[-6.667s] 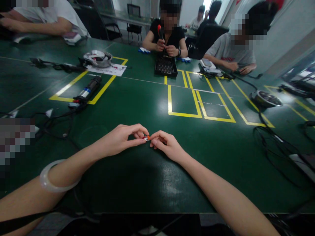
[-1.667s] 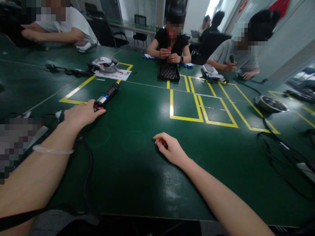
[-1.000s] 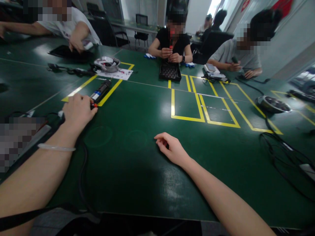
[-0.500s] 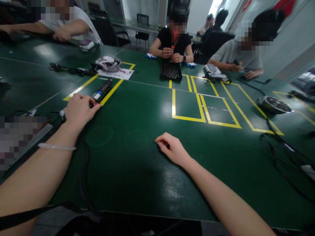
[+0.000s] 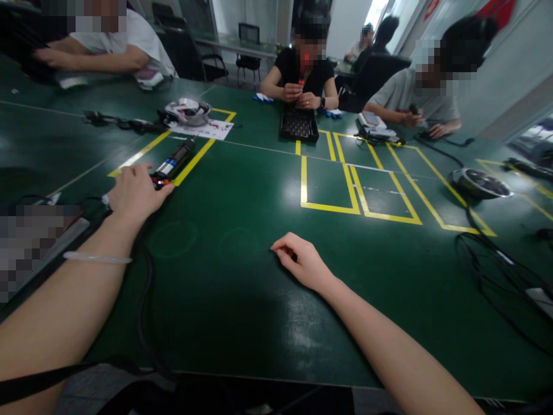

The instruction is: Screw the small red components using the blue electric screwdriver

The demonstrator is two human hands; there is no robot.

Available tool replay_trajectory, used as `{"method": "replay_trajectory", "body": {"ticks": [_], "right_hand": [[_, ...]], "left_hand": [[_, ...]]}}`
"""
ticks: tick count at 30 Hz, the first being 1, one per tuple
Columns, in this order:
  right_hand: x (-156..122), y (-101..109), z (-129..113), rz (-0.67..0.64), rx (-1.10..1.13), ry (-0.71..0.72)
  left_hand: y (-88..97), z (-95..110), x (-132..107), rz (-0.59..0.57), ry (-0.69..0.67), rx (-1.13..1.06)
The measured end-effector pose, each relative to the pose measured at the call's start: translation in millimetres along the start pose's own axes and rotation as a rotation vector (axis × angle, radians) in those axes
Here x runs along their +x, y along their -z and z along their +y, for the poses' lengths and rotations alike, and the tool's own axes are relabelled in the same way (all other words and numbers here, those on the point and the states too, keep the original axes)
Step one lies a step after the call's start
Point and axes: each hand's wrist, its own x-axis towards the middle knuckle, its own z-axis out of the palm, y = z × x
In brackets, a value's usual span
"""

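Left hand (image 5: 133,193): While the power tool (image 5: 171,163) lies beside yellow tape (image 5: 196,159), the fingers are parted around its near end; lifting them evenly should avoid nudging it.
Right hand (image 5: 302,262): fingertips together; whether anything is pinched, I cannot tell.

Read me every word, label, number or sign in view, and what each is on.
No text is readable.
Blue-and-white label on the dark tool by the left hand: blurred.
Printed white sheet, beyond the tool: blurred.
Red-and-white sign, upper right: too small, blurred.
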Motion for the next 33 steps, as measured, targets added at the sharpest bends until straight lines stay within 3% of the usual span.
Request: {"method": "replay_trajectory", "body": {"ticks": [9,13,15,18,21,25,27,33], "right_hand": [[0,1,-1,-0.008,-0.005,0.004],[0,1,0,-0.002,0.007,0.001],[1,1,1,0.002,0.024,-0.011],[2,1,0,0.006,0.081,-0.045],[3,0,0,-0.002,0.212,-0.116],[3,-5,-1,-0.021,0.453,-0.206],[3,-8,-1,-0.048,0.565,-0.243],[5,-9,-2,-0.075,0.754,-0.324]], "left_hand": [[5.5,2,-2,0.02,-0.162,0.108],[11.6,16,-9,0.076,-0.216,0.047],[18.0,33,-19,0.017,-0.331,-0.101],[28.7,65,-45,-0.147,-0.616,-0.402],[35.1,96,-79,-0.298,-0.842,-0.54],[34.5,120,-113,-0.525,-0.886,-0.667],[32.7,124,-121,-0.585,-0.915,-0.702],[28.0,125,-125,-0.512,-1.012,-0.755]]}}
